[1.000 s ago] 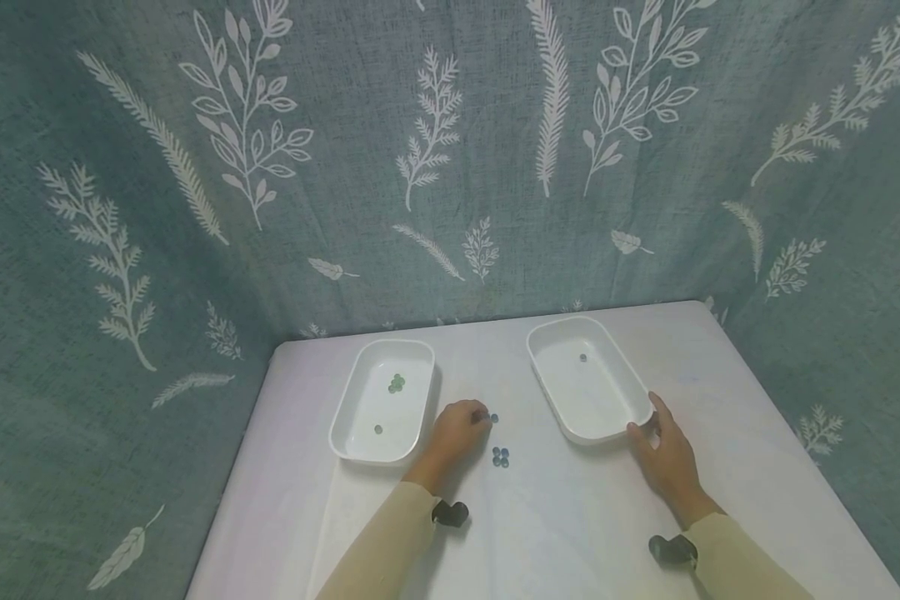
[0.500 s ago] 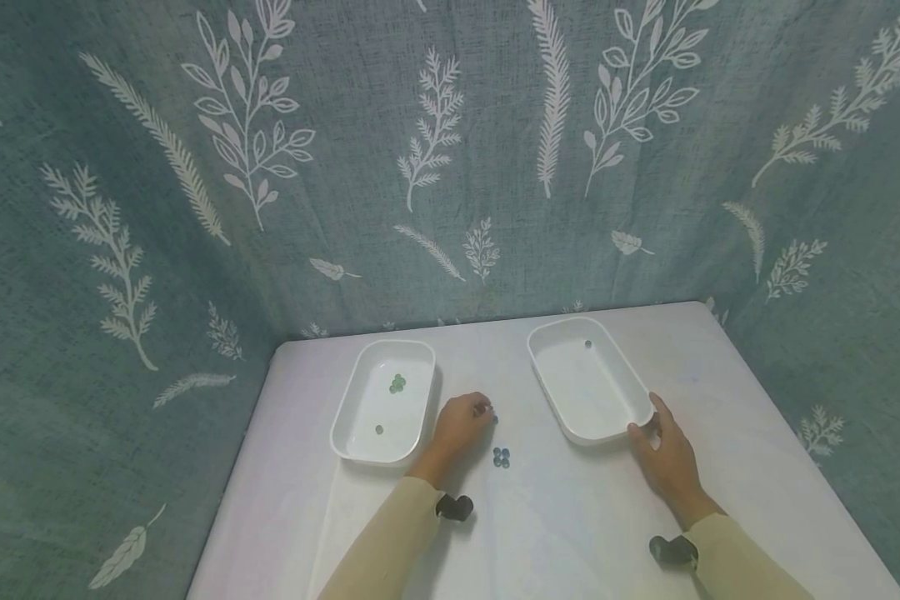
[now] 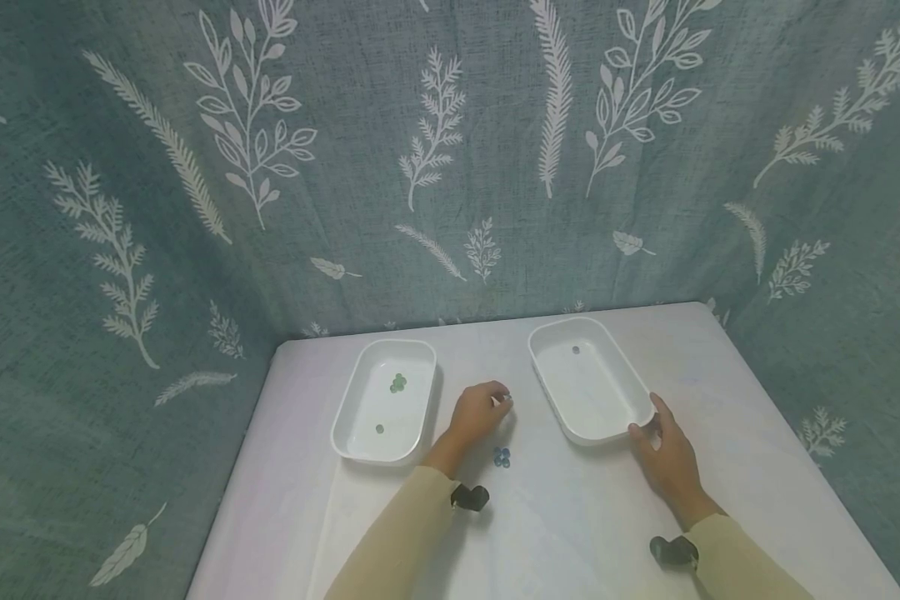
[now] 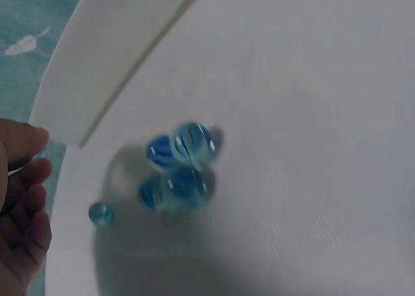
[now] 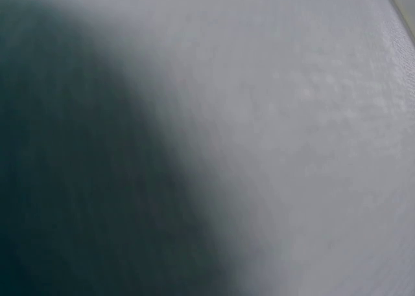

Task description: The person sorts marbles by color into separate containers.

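Note:
In the head view, my left hand [image 3: 480, 414] is over the table between two white trays, thumb and forefinger pinched around a small glassy marble [image 3: 508, 397]. Several blue marbles [image 3: 502, 457] sit in a tight cluster nearer me; the left wrist view shows this cluster [image 4: 178, 170] and a single marble [image 4: 100, 214] apart from it, beside the curled fingers. My right hand [image 3: 669, 462] grips the near right corner of the right tray [image 3: 555, 410], which holds one marble [image 3: 576, 350]. The right wrist view shows only a pale surface and a dark blurred shape.
The left tray [image 3: 342, 408] holds a green marble cluster [image 3: 397, 383] and one separate marble [image 3: 379, 429]. White cloth [image 3: 262, 500] covers the table, and a patterned teal curtain [image 3: 360, 192] stands behind it and at both sides.
My left hand has moved right and slightly away from me. The lone marble in the right tray has shifted, first away, then back and left. My right hand stays at the tray's corner.

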Motion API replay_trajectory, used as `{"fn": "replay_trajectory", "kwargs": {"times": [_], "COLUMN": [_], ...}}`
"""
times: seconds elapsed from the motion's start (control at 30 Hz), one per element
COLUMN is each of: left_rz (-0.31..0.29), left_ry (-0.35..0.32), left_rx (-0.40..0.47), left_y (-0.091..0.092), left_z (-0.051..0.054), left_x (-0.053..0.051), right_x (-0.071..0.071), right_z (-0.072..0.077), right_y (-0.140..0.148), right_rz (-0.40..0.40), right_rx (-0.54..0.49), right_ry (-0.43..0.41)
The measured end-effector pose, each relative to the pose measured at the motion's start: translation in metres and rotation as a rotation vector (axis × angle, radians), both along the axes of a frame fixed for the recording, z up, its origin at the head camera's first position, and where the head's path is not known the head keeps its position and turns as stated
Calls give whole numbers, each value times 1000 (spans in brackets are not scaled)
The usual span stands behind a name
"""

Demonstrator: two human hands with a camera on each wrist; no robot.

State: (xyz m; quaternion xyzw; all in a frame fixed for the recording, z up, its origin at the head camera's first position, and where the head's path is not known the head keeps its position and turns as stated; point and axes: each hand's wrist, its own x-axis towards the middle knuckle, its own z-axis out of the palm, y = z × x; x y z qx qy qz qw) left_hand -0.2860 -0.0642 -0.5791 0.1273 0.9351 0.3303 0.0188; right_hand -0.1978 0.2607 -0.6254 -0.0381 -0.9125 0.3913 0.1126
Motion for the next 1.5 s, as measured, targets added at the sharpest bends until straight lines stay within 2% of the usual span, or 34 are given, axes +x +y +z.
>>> {"fn": "replay_trajectory", "kwargs": {"times": [0.23,0.4,0.77,0.97,1.5], "left_rz": [-25,-42,-28,-43,-59], "left_ry": [15,36,1,3,21], "left_rx": [14,27,39,72,80], "left_y": [15,24,41,48,60], "left_z": [12,17,21,23,25], "left_x": [-2,-4,-6,-5,-4], "right_x": [0,0,0,1,2], "right_z": [-1,-1,2,4,7], "right_y": [1,2,1,-1,-1], "right_rz": [5,2,-6,-7,-2], "right_rx": [-2,-1,-15,-19,-21], "right_ry": [14,16,-15,-18,-32]}}
